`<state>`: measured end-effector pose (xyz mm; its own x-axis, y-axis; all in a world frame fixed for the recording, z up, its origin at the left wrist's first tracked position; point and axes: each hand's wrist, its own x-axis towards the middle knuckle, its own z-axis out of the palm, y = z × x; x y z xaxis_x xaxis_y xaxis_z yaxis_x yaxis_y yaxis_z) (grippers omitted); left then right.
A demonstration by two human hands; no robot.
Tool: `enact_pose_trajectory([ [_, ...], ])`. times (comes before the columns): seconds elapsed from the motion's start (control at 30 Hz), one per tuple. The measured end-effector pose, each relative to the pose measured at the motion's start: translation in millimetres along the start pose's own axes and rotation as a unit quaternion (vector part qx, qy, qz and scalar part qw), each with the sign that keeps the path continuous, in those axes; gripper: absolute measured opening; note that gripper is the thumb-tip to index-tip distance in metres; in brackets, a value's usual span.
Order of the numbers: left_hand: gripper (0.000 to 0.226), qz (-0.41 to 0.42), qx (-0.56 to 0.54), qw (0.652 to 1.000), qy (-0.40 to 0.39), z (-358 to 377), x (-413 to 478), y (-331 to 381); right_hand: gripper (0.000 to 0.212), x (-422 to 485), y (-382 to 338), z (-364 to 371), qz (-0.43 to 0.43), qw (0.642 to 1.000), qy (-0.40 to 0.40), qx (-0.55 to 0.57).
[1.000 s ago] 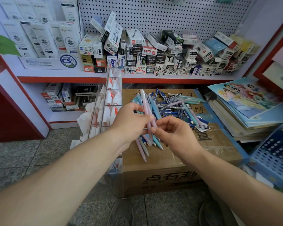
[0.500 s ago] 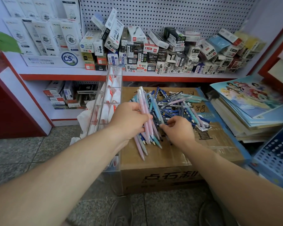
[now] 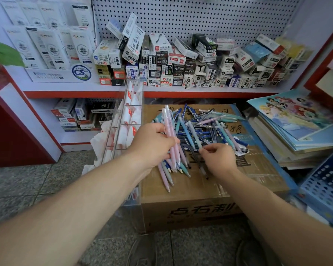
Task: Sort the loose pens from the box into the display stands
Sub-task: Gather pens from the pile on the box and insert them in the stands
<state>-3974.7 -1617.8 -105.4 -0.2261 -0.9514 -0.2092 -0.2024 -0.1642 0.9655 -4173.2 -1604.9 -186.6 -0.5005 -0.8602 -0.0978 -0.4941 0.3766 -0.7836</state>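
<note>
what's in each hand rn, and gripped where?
Left hand: bundle of pink pens, gripped around mid-barrel, tips pointing down. Right hand: fingertips pinch the lower end of one light blue-green pen in the pile.

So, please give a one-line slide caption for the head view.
Left hand holds a pen bundle while right hand picks from loose pens on a box.

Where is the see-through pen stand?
The clear stand stands left of the cardboard box, just behind the left hand, below the red shelf edge.
</note>
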Motion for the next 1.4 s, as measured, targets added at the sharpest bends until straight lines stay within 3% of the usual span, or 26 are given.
enact_pose_trajectory([
  [0.13, 0.014, -0.004, -0.014, 1.000, 0.004, -1, 3, -2, 0.011, -18, -12, -9, -0.020, 0.994, 0.024, 0.106],
  [0.3, 0.018, 0.009, -0.020, 0.999, 0.023, 4, 5, -5, 0.004, -53, -31, -14, -0.108, 0.969, -0.072, 0.211],
  [0.5, 0.016, 0.003, -0.110, 0.994, 0.000, 6, 5, -7, 0.004, -60, -30, -7, -0.159, 0.964, -0.111, 0.181],
  [0.8, 0.024, 0.013, -0.120, 0.993, 0.009, 9, 7, -11, 0.006, -53, -31, -16, -0.166, 0.953, -0.182, 0.173],
  [0.87, 0.025, 0.013, -0.114, 0.993, 0.014, 9, 9, -12, 0.012, -39, -32, -22, -0.151, 0.967, -0.146, 0.145],
  [0.97, 0.026, 0.010, -0.109, 0.994, 0.016, 9, 13, -14, 0.016, -3, -23, -21, -0.125, 0.992, -0.030, -0.008],
  [1.13, 0.026, 0.013, -0.107, 0.994, 0.019, 10, 17, -18, 0.028, 16, -15, 4, -0.111, 0.981, -0.011, -0.159],
  [1.27, 0.024, 0.013, -0.099, 0.995, 0.016, 11, 19, -21, 0.031, 18, -18, 20, -0.071, 0.980, 0.000, -0.186],
  [1.4, 0.028, 0.010, -0.095, 0.995, 0.015, 11, 19, -21, 0.027, 18, -20, 23, -0.040, 0.989, -0.021, -0.137],
])
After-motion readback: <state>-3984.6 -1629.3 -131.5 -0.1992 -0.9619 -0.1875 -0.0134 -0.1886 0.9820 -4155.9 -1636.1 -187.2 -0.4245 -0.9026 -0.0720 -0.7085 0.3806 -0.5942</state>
